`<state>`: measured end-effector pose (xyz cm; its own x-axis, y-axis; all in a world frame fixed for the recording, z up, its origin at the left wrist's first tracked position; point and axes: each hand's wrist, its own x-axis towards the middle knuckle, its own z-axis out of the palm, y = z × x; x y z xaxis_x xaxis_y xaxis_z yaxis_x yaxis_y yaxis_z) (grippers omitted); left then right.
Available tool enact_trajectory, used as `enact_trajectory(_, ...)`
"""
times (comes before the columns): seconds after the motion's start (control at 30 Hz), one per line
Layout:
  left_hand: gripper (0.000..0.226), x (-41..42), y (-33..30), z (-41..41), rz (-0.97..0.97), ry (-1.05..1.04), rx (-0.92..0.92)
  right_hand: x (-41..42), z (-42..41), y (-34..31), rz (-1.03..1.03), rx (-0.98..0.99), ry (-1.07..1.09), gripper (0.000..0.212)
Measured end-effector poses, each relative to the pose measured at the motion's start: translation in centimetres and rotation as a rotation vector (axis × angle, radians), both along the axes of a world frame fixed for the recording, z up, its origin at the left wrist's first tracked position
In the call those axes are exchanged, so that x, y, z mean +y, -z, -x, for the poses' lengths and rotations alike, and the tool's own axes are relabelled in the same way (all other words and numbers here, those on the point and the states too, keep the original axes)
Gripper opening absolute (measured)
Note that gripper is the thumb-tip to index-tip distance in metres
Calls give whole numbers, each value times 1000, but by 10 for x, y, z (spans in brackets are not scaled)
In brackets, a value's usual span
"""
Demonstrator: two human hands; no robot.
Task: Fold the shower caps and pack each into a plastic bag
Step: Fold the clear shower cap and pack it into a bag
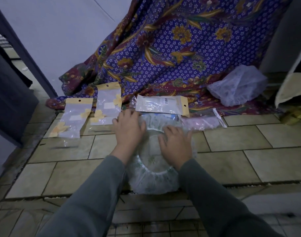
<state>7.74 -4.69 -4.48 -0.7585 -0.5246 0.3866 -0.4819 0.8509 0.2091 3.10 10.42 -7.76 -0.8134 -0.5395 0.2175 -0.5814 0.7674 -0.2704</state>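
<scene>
A clear shower cap with a faint green print (pixel 152 178) lies spread on the tiled floor in front of me, its elastic rim showing as a white arc. My left hand (pixel 129 129) lies flat on its far left part, fingers apart. My right hand (pixel 174 144) presses flat on its right side. Beyond them lie plastic bags with yellow headers: two to the left (pixel 72 117) (pixel 108 106) and one lying sideways (pixel 161 104). A packed pink cap in a bag (pixel 201 122) rests to the right. A loose white cap (pixel 237 85) sits on the cloth.
A purple floral cloth (pixel 163 48) hangs down and spreads over the floor behind the bags. A dark door frame (pixel 18 41) stands at the left. A cream-coloured object (pixel 290 89) is at the right edge.
</scene>
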Motion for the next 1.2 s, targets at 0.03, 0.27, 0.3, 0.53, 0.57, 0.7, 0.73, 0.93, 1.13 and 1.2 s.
enact_trajectory(0.03, 37, 8, -1, -1, 43, 55, -17, 1, 0, 6, -19, -28, -1, 46)
enact_trajectory(0.27, 82, 18, 45, -18, -133, 127, -489, 9, 1, 26, 91, -256, -41, 49)
enact_trajectory(0.3, 84, 18, 50, -19, -154, 131, -490, 11, 4, 26, 91, -264, -30, 51)
enact_trajectory(0.53, 77, 13, 43, -13, -327, 183, -411, 15, 19, 15, -57, -329, -44, 59)
enact_trajectory(0.57, 76, 15, 40, -15, -294, 179, -381, 16, 16, 11, -55, -295, -30, 58)
enact_trajectory(0.7, 71, 35, 29, -28, -147, 167, -270, 20, -19, 2, -97, -158, 53, 58)
enact_trajectory(0.73, 70, 41, 32, -32, -143, 170, -277, 20, -25, 4, -114, -182, 63, 58)
enact_trajectory(0.93, 76, 38, 62, -40, -193, 194, -370, 29, -19, 30, -196, -261, 35, 62)
enact_trajectory(1.13, 75, 29, 63, -38, -213, 238, -265, 39, -11, 25, -85, -327, -36, 70)
enact_trajectory(1.2, 76, 28, 61, -41, -281, 279, -208, 48, -11, 19, -18, -400, -119, 76)
